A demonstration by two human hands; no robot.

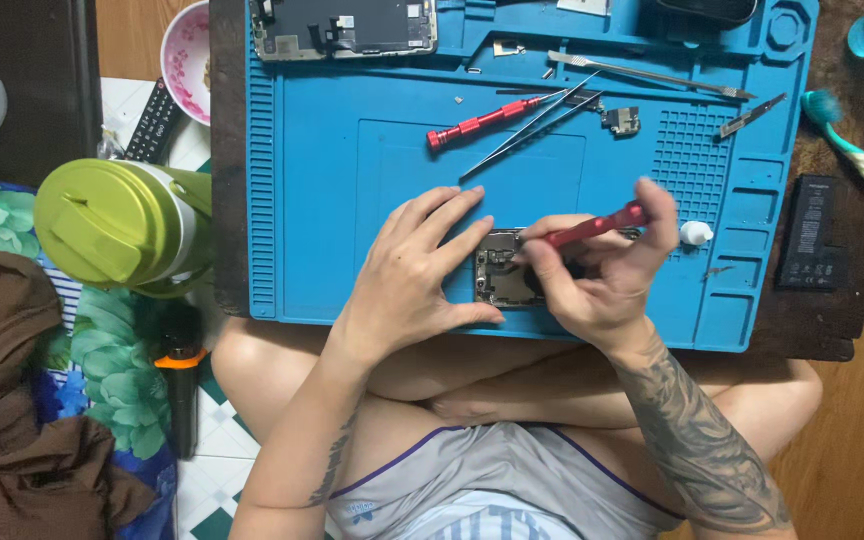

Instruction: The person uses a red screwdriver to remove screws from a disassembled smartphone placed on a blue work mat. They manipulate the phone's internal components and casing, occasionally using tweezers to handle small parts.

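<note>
The left hand lay spread, pinning the phone to the mat, so the right hand could pinch the screwdriver steady over it

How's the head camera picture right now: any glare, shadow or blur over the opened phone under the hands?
Head view: light is soft and even, with no glare on the blue mat; the opened phone is fairly sharp but largely covered by the left hand and right hand, which cast only faint shadow; the red screwdriver shows slight softness; edges of the frame are dimmer.
</note>
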